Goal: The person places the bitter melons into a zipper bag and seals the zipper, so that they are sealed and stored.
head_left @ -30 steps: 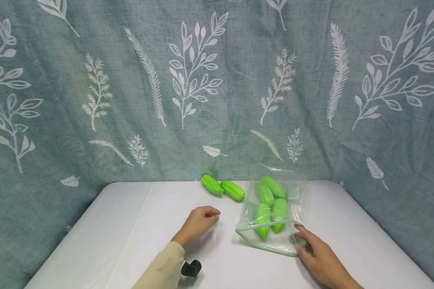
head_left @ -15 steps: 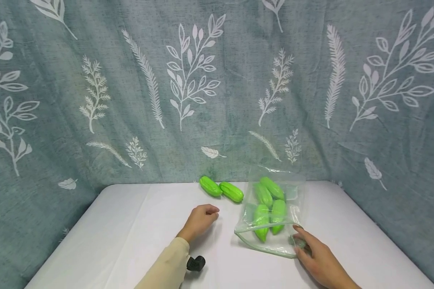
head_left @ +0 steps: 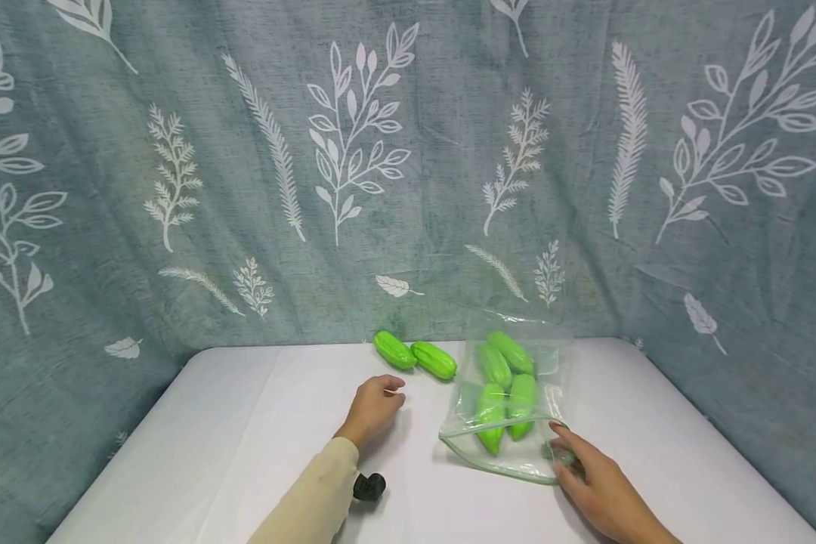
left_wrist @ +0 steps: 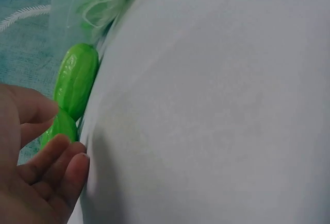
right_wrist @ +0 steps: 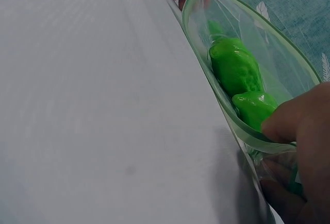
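Left hand [head_left: 372, 408]: fingers loosely bent, a gap between thumb and fingertips, nothing held.
Right hand [head_left: 601, 483]: fingers and thumb pinch the near right corner of the clear bag [head_left: 551, 393].
Bag: lies to the right of the left fingers, ahead and to the left of the right ones; its green-edged mouth gapes towards the person.
Bagged vegetables [head_left: 493, 408]: four, green, inside the bag, beyond and left of the right fingers.
Loose vegetables [head_left: 434, 360]: two, green, on the surface [head_left: 245, 446] just beyond the left fingers, untouched.
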{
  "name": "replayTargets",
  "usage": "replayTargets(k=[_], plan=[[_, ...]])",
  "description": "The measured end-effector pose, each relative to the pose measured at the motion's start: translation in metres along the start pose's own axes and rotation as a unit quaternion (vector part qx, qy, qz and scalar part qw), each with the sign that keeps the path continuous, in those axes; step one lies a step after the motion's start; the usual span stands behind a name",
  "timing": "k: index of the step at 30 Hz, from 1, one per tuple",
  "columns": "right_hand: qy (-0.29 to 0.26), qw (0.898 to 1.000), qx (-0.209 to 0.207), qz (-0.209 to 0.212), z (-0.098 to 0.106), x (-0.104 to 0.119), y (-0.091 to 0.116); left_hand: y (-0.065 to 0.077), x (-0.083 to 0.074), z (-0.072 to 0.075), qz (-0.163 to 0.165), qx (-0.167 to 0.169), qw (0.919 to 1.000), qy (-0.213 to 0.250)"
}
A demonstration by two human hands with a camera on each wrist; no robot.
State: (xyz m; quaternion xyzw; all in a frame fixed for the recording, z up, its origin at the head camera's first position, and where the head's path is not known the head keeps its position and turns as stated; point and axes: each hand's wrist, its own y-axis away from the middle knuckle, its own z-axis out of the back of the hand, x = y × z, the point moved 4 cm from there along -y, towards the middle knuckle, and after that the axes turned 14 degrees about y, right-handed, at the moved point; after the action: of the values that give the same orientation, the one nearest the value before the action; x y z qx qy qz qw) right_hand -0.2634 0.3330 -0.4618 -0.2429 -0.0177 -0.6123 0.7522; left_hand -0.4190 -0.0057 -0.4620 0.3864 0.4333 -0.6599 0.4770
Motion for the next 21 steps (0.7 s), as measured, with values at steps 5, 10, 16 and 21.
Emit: replayTargets(k=[5,10,16,21], plan=[[0.001,1.000,-0.003,0.004,0.000,0.001,0.000,-0.008,0.006,0.001,0.009,-0.024,0.9993,0.027],[-0.017,1.000,0.013,-0.009,-0.002,0.000,0.002,-0.012,0.008,-0.004,0.004,-0.039,0.9991,0.017],[-0.032,0.999,0.016,-0.014,-0.005,-0.002,0.003,-0.014,0.008,-0.008,-0.022,-0.043,0.9988,0.011],[-0.029,1.000,0.006,-0.007,-0.001,-0.002,0.002,-0.022,0.000,-0.008,-0.041,-0.053,0.9978,0.000]])
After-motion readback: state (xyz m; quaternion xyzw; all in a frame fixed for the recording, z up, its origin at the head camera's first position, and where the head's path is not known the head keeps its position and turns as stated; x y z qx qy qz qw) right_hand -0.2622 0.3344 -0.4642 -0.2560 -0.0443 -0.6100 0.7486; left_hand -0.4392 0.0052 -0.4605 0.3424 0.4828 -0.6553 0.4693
